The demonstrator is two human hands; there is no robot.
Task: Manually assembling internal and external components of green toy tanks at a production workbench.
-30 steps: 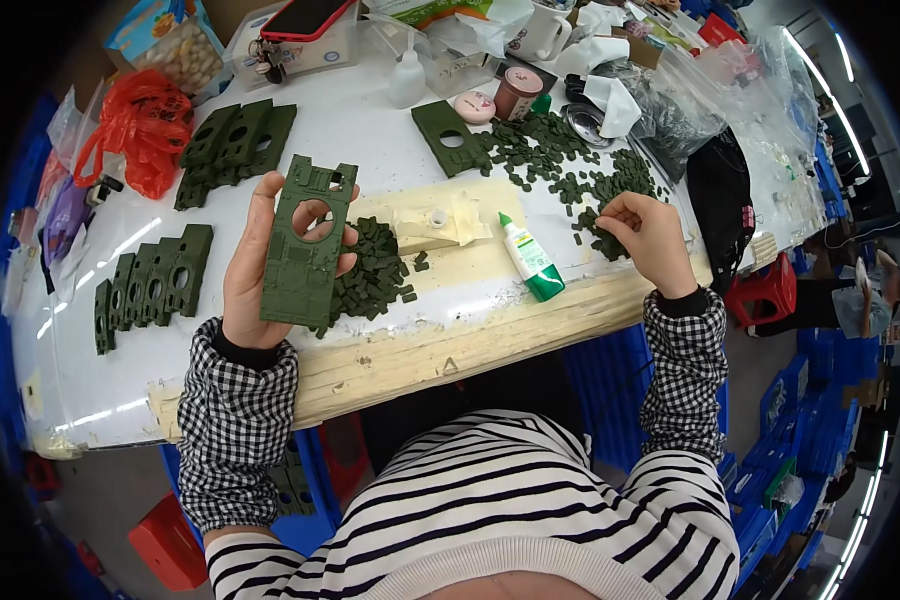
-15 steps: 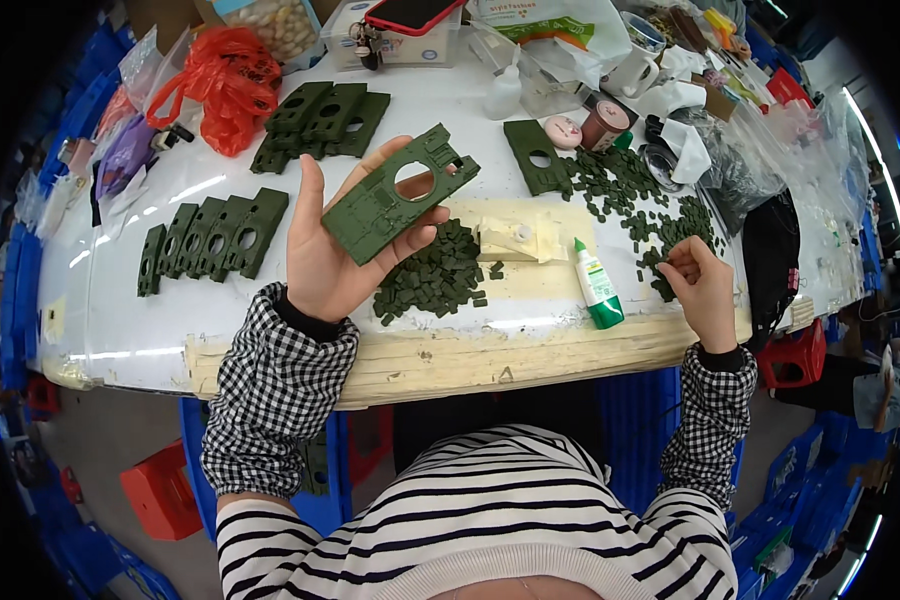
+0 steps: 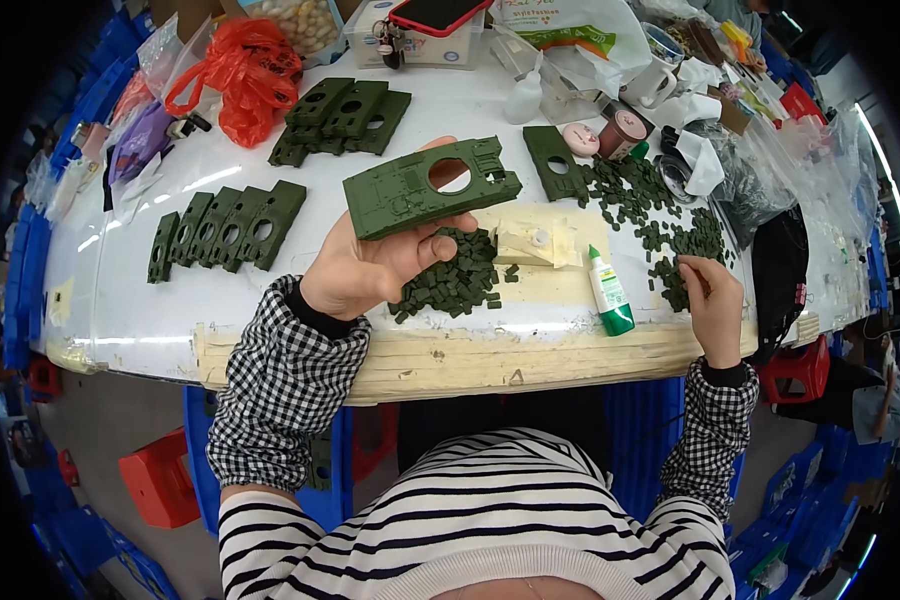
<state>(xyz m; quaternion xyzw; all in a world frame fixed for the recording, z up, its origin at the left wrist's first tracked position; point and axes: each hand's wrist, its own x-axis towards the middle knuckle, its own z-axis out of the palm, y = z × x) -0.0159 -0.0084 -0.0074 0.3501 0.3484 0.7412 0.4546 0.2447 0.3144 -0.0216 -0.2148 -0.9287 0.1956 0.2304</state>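
My left hand (image 3: 355, 268) is closed around a dark green plastic model tank hull (image 3: 390, 197), lifted above the table with its detailed face up and a round hole through it. Beneath that hand lies a heap of small green plastic pieces (image 3: 448, 285). At the right, my right hand (image 3: 715, 312) has thumb and fingers pinched together beside scattered small green pieces (image 3: 698, 238); whatever is between the fingertips is too small to make out. A white glue bottle with green cap and base (image 3: 609, 290) lies between the hands, near a tape-covered block (image 3: 526, 243).
More green hulls stand in a leaning row (image 3: 232, 230) at left and a stack (image 3: 342, 115) behind. A single hull (image 3: 553, 160) lies near a round tin (image 3: 622, 133). Red bag (image 3: 242, 80), phone (image 3: 440, 12) and a white mug (image 3: 654, 80) line the back.
My left hand has turned the tank hull so that it lies more crosswise, and my thumb has come off its side edge. My right hand remains pinched near the scattered pieces. The view has shifted slightly.
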